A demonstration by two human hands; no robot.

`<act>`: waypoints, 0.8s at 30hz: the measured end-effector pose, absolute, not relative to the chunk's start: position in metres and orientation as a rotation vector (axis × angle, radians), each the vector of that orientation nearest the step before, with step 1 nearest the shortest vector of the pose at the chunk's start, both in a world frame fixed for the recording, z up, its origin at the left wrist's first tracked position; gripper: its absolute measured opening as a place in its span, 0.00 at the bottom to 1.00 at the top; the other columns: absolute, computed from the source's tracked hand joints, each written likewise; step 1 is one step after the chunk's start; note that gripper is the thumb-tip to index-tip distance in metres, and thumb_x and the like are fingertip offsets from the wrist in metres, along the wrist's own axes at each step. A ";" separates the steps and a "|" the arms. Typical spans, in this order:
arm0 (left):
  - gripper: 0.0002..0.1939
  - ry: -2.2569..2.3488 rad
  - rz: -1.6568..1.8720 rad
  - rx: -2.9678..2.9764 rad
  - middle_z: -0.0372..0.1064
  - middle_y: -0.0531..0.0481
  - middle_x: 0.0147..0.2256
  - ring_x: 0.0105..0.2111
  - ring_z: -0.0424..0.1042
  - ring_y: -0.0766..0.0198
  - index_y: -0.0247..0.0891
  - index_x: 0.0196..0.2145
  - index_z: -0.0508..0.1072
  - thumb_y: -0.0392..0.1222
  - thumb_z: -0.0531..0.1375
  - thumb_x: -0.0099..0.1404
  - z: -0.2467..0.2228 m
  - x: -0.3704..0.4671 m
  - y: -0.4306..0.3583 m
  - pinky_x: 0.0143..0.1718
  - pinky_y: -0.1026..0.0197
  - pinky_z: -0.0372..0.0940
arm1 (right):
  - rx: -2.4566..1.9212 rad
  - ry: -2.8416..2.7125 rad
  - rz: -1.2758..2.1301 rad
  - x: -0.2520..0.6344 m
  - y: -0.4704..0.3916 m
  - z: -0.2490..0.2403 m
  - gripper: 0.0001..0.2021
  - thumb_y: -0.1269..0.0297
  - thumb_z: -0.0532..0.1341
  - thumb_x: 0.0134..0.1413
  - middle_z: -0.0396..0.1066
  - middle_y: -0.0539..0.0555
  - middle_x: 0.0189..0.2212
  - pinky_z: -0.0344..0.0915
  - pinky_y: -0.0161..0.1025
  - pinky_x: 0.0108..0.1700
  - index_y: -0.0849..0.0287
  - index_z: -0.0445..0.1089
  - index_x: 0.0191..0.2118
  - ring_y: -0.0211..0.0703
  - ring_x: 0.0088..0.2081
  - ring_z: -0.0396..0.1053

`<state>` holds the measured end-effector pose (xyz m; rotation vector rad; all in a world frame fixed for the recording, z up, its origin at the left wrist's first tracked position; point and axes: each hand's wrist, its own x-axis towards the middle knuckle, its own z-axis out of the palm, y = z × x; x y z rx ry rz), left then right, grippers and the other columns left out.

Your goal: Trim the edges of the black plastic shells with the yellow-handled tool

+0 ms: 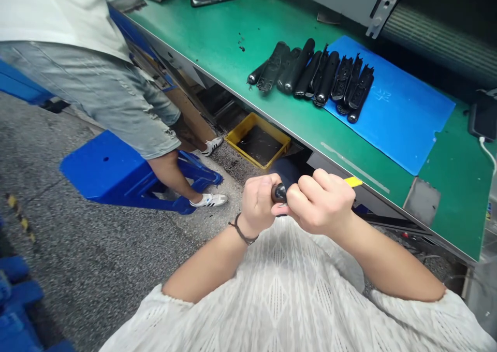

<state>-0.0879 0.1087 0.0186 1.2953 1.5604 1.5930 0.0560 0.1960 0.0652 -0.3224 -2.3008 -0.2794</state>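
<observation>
In the head view my left hand [261, 199] is closed around a glossy black plastic part [279, 193], and only its rounded end shows between my hands. My right hand [320, 201] is wrapped round a yellow-handled knife [353, 181]; the flat yellow end sticks out beyond my fist. A small shiny metal edge shows by the right fingers, touching or very near the black part. Both hands meet in front of my chest, short of the table's edge. On the green table [233, 52] lies a row of long black plastic housings [298, 64], several with ragged ends.
Under part of the row is a blue sheet [404, 108]. A grey pad [422, 201] lies near the front edge, a phone [482, 119] with a white cable at right. Below stands a yellow crate [254, 140]. At left, a co-worker [101, 88] stands by a blue stool [101, 165].
</observation>
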 end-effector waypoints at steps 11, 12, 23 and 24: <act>0.30 1.173 1.677 1.029 0.56 0.51 0.14 0.17 0.54 0.64 0.42 0.18 0.59 0.57 0.45 0.76 0.019 -0.087 0.118 0.23 0.56 0.51 | -0.348 -2.370 0.639 0.060 0.197 0.080 0.07 0.71 0.51 0.72 0.66 0.51 0.31 0.60 0.37 0.35 0.59 0.66 0.44 0.39 0.32 0.60; 0.30 1.169 1.705 1.063 0.56 0.51 0.14 0.17 0.54 0.64 0.42 0.18 0.59 0.56 0.46 0.76 0.020 -0.089 0.118 0.23 0.56 0.51 | -0.342 -2.397 0.671 0.061 0.196 0.084 0.09 0.71 0.51 0.73 0.65 0.51 0.30 0.59 0.37 0.35 0.59 0.67 0.43 0.39 0.31 0.60; 0.29 1.352 1.666 1.513 0.54 0.51 0.18 0.21 0.56 0.61 0.42 0.19 0.59 0.56 0.45 0.76 0.023 -0.099 0.118 0.27 0.54 0.55 | -0.447 -2.565 0.751 0.054 0.186 0.089 0.28 0.38 0.49 0.73 0.68 0.48 0.27 0.52 0.37 0.32 0.58 0.68 0.33 0.36 0.28 0.60; 0.28 1.353 1.674 1.517 0.54 0.51 0.19 0.22 0.56 0.61 0.42 0.20 0.58 0.56 0.45 0.76 0.021 -0.100 0.118 0.28 0.54 0.55 | -0.441 -2.559 0.704 0.054 0.186 0.088 0.29 0.38 0.48 0.73 0.66 0.48 0.25 0.51 0.37 0.31 0.58 0.68 0.32 0.36 0.27 0.58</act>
